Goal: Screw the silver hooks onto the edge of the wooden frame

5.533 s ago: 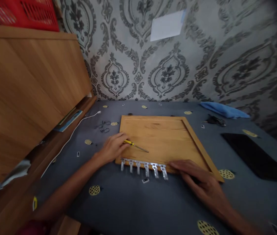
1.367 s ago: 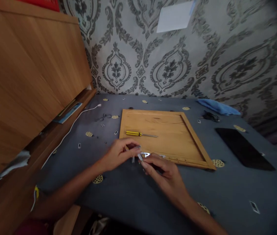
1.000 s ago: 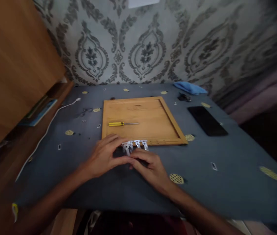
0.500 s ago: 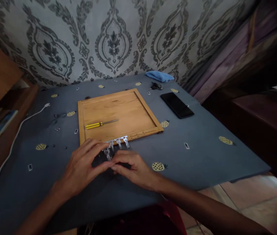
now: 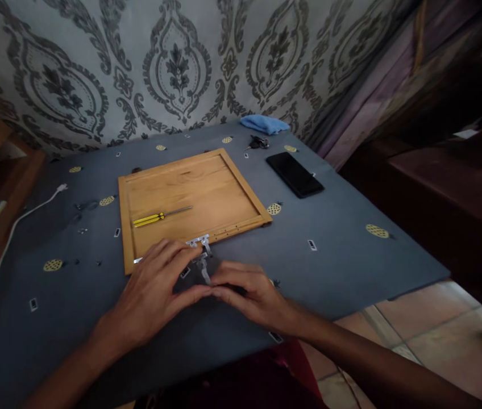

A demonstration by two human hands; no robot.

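Observation:
A silver metal hinge (image 5: 204, 268) is pinched between my two hands, just off the near edge of a framed wooden panel (image 5: 168, 187). My left hand (image 5: 156, 287) reaches over the hinge's top with its fingers, its thumb at the lower end. From the other side, my right hand (image 5: 252, 289) grips that lower end between thumb and index finger; the fingertips of both hands meet there. Another metal hinge (image 5: 206, 244) lies at the panel's near edge, with more metal partly hidden behind my left fingers. A yellow-handled screwdriver (image 5: 149, 219) rests on the panel.
A black phone (image 5: 294, 174), keys (image 5: 259, 142) and a blue cloth (image 5: 264, 124) lie right of the panel. Small screws (image 5: 82, 231) are scattered at left near a white cable (image 5: 15, 233). The blue patterned tablecloth (image 5: 343, 272) ends above a tiled floor.
The view has shifted, moving the panel and table items leftward in the picture. Both hands have moved right along the panel's near edge with the hinge held between them.

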